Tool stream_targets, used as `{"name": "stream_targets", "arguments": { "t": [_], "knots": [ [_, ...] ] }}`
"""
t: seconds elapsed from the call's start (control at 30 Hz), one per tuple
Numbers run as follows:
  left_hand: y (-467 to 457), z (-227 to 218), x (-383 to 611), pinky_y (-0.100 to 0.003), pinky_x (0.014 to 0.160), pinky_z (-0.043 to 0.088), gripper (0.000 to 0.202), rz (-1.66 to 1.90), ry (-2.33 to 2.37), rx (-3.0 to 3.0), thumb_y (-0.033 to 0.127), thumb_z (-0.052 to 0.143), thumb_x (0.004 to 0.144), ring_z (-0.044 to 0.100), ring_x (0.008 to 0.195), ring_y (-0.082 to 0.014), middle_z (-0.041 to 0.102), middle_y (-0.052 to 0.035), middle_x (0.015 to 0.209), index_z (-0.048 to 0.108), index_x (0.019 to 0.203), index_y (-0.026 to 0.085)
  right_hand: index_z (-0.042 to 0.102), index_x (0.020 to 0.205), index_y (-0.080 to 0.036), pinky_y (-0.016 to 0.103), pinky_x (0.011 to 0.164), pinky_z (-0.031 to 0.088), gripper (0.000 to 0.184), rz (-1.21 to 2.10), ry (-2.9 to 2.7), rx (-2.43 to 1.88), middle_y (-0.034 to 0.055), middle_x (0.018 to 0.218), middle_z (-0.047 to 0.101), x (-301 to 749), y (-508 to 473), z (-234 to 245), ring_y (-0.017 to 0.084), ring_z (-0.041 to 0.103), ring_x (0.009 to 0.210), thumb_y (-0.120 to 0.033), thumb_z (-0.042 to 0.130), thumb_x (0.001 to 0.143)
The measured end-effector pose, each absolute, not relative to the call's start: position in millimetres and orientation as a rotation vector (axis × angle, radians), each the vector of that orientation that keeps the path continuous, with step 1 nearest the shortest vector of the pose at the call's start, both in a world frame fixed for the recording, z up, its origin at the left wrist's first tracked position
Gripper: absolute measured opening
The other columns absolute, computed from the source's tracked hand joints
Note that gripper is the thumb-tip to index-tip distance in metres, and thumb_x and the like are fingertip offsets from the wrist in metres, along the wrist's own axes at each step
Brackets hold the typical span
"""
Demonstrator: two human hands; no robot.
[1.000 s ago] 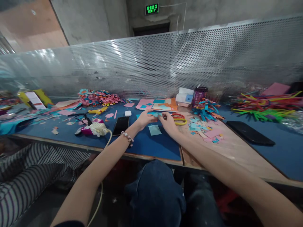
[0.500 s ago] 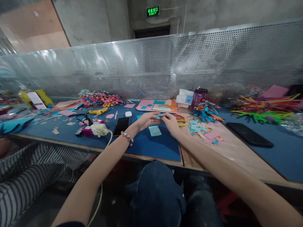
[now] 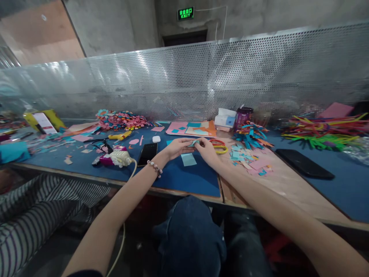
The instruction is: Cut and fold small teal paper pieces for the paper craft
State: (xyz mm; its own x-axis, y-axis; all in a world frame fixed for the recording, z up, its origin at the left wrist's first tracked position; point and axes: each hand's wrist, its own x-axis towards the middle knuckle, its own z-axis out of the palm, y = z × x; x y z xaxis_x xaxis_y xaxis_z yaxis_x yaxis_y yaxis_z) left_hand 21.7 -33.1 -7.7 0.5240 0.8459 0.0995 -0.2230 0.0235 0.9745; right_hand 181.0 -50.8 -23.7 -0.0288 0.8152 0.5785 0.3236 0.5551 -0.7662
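Note:
Between my two hands is a small light-blue piece of paper [image 3: 195, 142], partly covered by fingers. My left hand [image 3: 179, 147] is closed on its left side, and my right hand [image 3: 205, 149] pinches it from the right. Just below them a pale blue-green square of paper [image 3: 188, 159] lies flat on the blue mat [image 3: 184, 184]. Part of another bright blue sheet [image 3: 169, 142] shows behind my left hand. Scissors with red and yellow handles [image 3: 221, 149] rest right of my right hand.
Left are a black phone [image 3: 147, 154], a white case [image 3: 156, 139] and a power strip with plugs [image 3: 117, 157]. Paper sheets [image 3: 175, 129] lie behind my hands. Paper scraps [image 3: 253, 163], colourful pipe cleaners [image 3: 325, 132] and a black device [image 3: 304, 164] lie right. A striped-clothed person [image 3: 43, 211] sits left.
The fingers of both hands have shifted slightly around the small paper, which now shows at a different tilt. At the far left, a blue sheet has moved left and changed shape.

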Motion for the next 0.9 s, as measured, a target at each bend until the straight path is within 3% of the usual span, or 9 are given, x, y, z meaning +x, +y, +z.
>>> {"name": "stream_targets", "arguments": {
  "t": [0.13, 0.4, 0.9],
  "knots": [
    [-28, -10, 21, -0.038, 0.094, 0.045, 0.019, 1.013, 0.632, 1.249, 0.018, 0.066, 0.075, 0.066, 0.085, -0.0168, 0.068, -0.0123, 0.092, 0.066, 0.092, 0.008, 0.046, 0.091, -0.019, 0.029, 0.065, 0.043, 0.023, 0.446, -1.485, -0.948, 0.0010, 0.079, 0.053, 178, -51, -27, 0.013, 0.051, 0.066, -0.030, 0.054, 0.074],
    [-28, -8, 24, -0.035, 0.085, 0.050, 0.013, 1.154, 0.672, 1.224, 0.016, 0.066, 0.074, 0.066, 0.073, -0.0138, 0.067, -0.0080, 0.080, 0.063, 0.083, 0.008, 0.048, 0.085, -0.019, 0.030, 0.063, 0.047, 0.016, 0.227, -1.641, -0.880, 0.0060, 0.091, 0.051, 173, -59, -25, 0.015, 0.054, 0.071, -0.033, 0.052, 0.079],
    [-35, -9, 25, -0.040, 0.091, 0.047, 0.028, 1.078, 0.629, 1.346, 0.014, 0.070, 0.069, 0.067, 0.081, -0.0173, 0.069, -0.0110, 0.085, 0.061, 0.095, 0.008, 0.050, 0.086, -0.018, 0.032, 0.074, 0.043, 0.015, 0.155, -1.577, -0.918, 0.0059, 0.088, 0.052, 179, -45, -33, 0.017, 0.049, 0.078, -0.032, 0.044, 0.086]
  ]
}}
